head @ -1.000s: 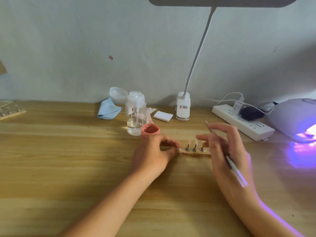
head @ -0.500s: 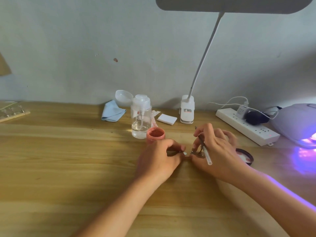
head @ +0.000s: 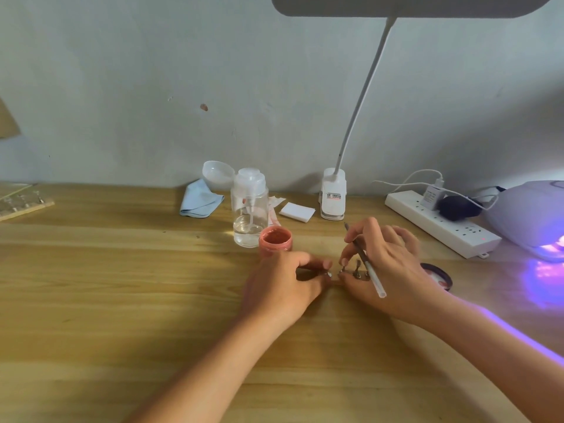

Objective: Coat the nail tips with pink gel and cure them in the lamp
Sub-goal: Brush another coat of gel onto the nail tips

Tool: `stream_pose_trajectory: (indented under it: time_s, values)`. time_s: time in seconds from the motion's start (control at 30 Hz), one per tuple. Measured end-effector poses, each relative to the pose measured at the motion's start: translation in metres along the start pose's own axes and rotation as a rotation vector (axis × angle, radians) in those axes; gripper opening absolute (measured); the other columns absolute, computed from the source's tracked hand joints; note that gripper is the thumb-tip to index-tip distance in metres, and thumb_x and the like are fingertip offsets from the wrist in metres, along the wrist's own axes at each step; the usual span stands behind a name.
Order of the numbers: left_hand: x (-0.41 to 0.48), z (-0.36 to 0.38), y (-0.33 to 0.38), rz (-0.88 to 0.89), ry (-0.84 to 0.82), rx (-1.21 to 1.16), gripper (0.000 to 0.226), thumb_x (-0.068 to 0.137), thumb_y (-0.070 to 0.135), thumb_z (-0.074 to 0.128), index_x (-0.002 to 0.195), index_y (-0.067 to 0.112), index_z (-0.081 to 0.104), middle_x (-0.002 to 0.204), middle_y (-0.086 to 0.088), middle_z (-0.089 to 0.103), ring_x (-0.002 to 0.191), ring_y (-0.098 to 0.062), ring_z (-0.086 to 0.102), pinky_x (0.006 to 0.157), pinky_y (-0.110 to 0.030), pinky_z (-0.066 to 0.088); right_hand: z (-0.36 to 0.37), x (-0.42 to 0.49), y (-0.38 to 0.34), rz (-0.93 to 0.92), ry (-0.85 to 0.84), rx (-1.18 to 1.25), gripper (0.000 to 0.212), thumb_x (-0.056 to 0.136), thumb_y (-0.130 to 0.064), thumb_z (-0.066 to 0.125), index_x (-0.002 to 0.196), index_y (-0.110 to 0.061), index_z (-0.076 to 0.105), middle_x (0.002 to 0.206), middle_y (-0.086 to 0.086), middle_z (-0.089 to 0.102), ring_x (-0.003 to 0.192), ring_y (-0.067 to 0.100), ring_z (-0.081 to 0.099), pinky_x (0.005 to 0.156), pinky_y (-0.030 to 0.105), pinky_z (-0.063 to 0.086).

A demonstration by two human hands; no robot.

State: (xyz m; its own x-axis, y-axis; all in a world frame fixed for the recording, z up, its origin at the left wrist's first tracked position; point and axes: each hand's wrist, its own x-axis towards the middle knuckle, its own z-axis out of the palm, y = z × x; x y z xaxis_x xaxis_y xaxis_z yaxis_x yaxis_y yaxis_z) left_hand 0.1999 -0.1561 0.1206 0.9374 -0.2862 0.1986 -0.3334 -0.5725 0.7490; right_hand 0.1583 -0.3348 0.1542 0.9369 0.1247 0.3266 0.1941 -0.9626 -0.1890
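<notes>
The wooden table [head: 122,285] fills most of what I can see, and everything sits around the pink gel jar [head: 275,241], which stands open near the middle. A white desk lamp [head: 333,193] is clipped at the table's back edge, behind and to the right of the jar, its thin neck rising to a wide head overhead. Far to the jar's right sits the curing lamp [head: 531,215], a pale dome throwing purple light onto the wood. Between it and the jar lies a white power strip [head: 442,227] with plugs and cables in it.

The person's left hand [head: 280,288] is just in front of the jar, fingers curled, thumb and forefinger pinching the left end of the holder strip [head: 355,274]. The right hand [head: 387,270] is in front and to the right of the jar. It grips a brush [head: 370,271] that lies slanted across its back, while its thumb and forefinger close on one of the pegs.

A clear pump bottle [head: 249,209] with a little liquid stands just behind the jar, almost touching it. A blue cloth [head: 198,198] lies behind and to the left of the jar, with a clear cap [head: 217,174] beside it. A dark lid [head: 439,277] lies to the jar's right, partly hidden by the right hand. A white pad [head: 297,212] lies behind the jar. The nail tips [head: 357,264] stand on pegs on the strip between the two hands, too small for me to judge their coating.
</notes>
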Motion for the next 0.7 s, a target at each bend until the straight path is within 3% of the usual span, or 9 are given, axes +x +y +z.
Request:
stream_pose_trajectory:
  time_s: [0.07,0.2,0.3,0.4,0.53,0.6,0.7]
  values:
    - [-0.001,-0.001,0.0,0.018,-0.006,0.03,0.017,0.081,0.054,0.072,0.097,0.052,0.069,0.066,0.049,0.052,0.063,0.024,0.048,0.048,-0.008,0.03,-0.002,-0.001,0.001,-0.014,-0.057,-0.011,0.049,0.082,-0.041,0.065,0.112,-0.026,0.029,0.095,-0.027,0.057,0.117,0.005,0.045,0.118,0.044,0.007]
    - [-0.005,-0.008,0.001,0.065,-0.049,0.05,0.021,0.081,0.049,0.072,0.102,0.048,0.068,0.091,0.033,0.066,0.065,0.017,0.05,0.056,-0.011,0.031,-0.008,-0.004,-0.001,-0.062,-0.101,0.035,0.046,0.084,-0.043,0.064,0.112,-0.025,0.033,0.095,-0.024,0.061,0.117,0.0,0.049,0.119,0.038,0.003]
    - [-0.014,-0.022,-0.001,0.145,-0.09,0.136,0.018,0.08,0.05,0.069,0.098,0.047,0.067,0.096,0.022,0.061,0.059,0.009,0.048,0.054,-0.017,0.029,-0.008,-0.013,-0.01,-0.226,-0.019,0.008,0.04,0.085,-0.043,0.059,0.111,-0.018,0.042,0.091,-0.017,0.066,0.109,0.007,0.058,0.118,0.049,0.014]
    - [-0.021,-0.043,-0.006,0.225,-0.124,0.266,0.018,0.08,0.046,0.068,0.097,0.048,0.062,0.103,0.024,0.057,0.063,0.01,0.048,0.056,-0.019,0.03,0.0,-0.022,-0.026,-0.288,0.093,-0.037,0.039,0.082,-0.036,0.069,0.106,-0.013,0.049,0.085,-0.015,0.065,0.099,0.013,0.063,0.112,0.052,0.025]
    - [-0.03,-0.073,-0.021,0.27,-0.139,0.374,0.022,0.082,0.043,0.064,0.104,0.047,0.059,0.098,0.039,0.052,0.075,0.02,0.047,0.058,-0.012,0.029,0.009,-0.025,-0.051,-0.296,0.118,-0.044,0.045,0.076,-0.037,0.078,0.105,-0.013,0.052,0.088,-0.014,0.066,0.101,0.014,0.063,0.109,0.055,0.028]
    - [-0.035,-0.087,-0.033,0.241,-0.098,0.374,0.023,0.082,0.043,0.064,0.104,0.05,0.06,0.093,0.046,0.051,0.078,0.018,0.05,0.058,-0.013,0.031,0.007,-0.024,-0.061,-0.289,0.078,0.0,0.05,0.075,-0.045,0.072,0.11,-0.016,0.051,0.097,-0.016,0.062,0.109,0.011,0.058,0.112,0.055,0.023]
    - [-0.039,-0.102,-0.053,0.2,-0.05,0.31,0.022,0.083,0.05,0.064,0.105,0.055,0.062,0.09,0.037,0.059,0.075,0.0,0.055,0.06,-0.019,0.043,-0.001,-0.022,-0.074,-0.245,0.101,0.202,0.038,0.086,-0.054,0.051,0.113,-0.027,0.045,0.108,-0.026,0.056,0.115,0.001,0.052,0.113,0.047,0.018]
